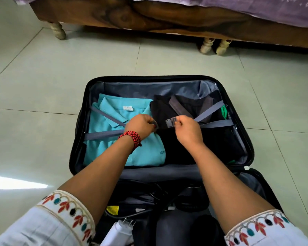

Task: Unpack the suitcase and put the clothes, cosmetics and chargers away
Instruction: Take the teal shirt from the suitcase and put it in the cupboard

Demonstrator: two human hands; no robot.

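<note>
Suitcase open on the floor; teal shirt packed at left under grey straps, left hand curled round one strap end, its buckle half hidden inside the fingers. Right hand pinches the other buckle half over the black clothes, halves apart, presumably to free the clothes. Near half: white charger and dark items, partly hidden by the arms and cut off by the frame edge.

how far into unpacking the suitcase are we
Barely begun. Done: the suitcase lies open and its strap buckle is apart. In hand: the left hand and right hand each pinch one buckle half. Remaining: the teal polo shirt and black shirt lie folded inside, and the white charger and cables sit in the near half.
</note>
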